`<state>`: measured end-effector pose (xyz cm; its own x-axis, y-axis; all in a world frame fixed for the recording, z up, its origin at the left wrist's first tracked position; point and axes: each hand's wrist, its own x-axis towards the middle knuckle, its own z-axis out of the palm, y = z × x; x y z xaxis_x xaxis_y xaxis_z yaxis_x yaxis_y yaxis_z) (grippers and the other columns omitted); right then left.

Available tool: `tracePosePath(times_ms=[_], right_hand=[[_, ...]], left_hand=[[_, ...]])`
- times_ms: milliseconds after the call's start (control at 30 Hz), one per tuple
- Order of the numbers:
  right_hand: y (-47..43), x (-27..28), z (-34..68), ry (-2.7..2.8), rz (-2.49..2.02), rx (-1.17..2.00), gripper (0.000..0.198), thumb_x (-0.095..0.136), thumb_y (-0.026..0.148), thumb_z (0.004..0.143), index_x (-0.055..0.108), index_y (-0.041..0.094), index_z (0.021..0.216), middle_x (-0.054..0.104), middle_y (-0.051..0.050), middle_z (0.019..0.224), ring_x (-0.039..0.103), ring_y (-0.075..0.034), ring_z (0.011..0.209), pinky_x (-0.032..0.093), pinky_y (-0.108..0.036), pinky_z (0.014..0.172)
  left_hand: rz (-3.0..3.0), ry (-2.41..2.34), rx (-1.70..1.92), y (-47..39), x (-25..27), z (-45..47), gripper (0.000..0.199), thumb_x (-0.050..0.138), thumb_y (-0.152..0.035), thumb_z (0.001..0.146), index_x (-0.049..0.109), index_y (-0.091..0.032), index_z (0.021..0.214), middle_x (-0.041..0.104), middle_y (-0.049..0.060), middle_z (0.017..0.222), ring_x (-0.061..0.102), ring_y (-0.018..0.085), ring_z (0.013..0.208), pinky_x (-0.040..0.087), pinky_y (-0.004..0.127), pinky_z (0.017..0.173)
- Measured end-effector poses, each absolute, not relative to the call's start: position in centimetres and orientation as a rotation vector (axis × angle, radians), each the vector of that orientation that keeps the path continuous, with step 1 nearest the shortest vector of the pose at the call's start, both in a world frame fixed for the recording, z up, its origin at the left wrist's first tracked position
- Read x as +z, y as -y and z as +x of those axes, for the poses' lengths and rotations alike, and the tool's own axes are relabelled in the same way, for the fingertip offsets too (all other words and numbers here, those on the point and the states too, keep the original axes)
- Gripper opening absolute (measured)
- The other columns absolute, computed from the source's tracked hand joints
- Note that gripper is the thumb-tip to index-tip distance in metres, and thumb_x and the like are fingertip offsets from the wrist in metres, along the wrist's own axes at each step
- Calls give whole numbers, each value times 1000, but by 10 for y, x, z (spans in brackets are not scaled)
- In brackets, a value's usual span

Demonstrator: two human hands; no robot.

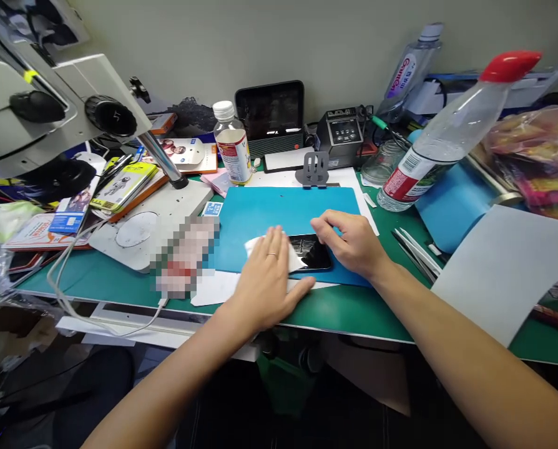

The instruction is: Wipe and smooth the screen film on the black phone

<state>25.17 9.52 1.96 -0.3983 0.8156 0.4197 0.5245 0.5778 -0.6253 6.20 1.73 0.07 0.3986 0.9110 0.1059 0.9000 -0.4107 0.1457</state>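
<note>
Green-topped bench (363, 312) carries blue mat (269, 209), bottles (232, 146).

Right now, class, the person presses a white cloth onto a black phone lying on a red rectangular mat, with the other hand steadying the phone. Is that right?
Not quite. The head view shows the rectangular mat is blue, not red. The rest holds: the left hand presses the white cloth onto the black phone while the right hand steadies it.

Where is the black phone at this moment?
In the head view the black phone lies flat on the blue mat at centre, between the left hand, which presses a white wipe on it, and the right hand.
</note>
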Motion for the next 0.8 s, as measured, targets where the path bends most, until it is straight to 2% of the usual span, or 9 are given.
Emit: tracePosePath(times_ms=[67,167,233,300,500,633,800], right_hand=[[-95,18,251,2071,-1076,537,35,41,49,101,57,26,79,59,1,61,56,-17,56,46,-33,63],[-98,14,251,2058,-1069,516,26,42,41,101,63,25,98,70,-3,81,64,-19,70,49,-34,69],[-100,12,252,2066,-1054,483,22,45,37,99,64,25,98,72,-6,94,66,-22,84,50,-37,76],[-101,11,252,2078,-1038,458,19,48,34,98,65,25,94,71,-7,95,64,-24,90,49,-39,81],[-101,11,248,2151,-947,462,19,50,32,98,64,24,87,70,-6,91,61,-23,89,47,-42,86],[-103,11,245,2195,-913,482,16,53,31,97,65,25,89,71,-7,96,61,-25,94,47,-44,89],[-106,11,247,2145,-982,468,17,51,31,97,63,25,86,70,-7,93,60,-25,91,45,-45,89]], left_hand=[[2609,-1582,281,-23,4,81,89,32,-68,99,29,4,152,25,28,161,17,36,152,22,50,123],[2649,-1515,271,-27,8,99,91,35,-68,99,29,6,152,25,27,161,18,36,152,20,47,124],[2662,-1484,249,-26,9,97,90,35,-66,99,27,6,152,23,27,161,18,36,152,19,47,124],[2667,-1475,225,-21,10,84,87,34,-64,101,27,6,153,23,26,162,17,35,153,20,47,124],[2606,-1679,148,-6,10,34,77,37,-53,103,27,3,154,20,26,163,17,36,152,26,51,122],[2596,-1659,146,-8,11,46,82,37,-58,102,27,6,153,20,27,162,16,38,152,23,52,122],[2643,-1413,225,-22,15,90,90,39,-65,99,26,6,153,21,27,162,14,36,153,17,47,125]])
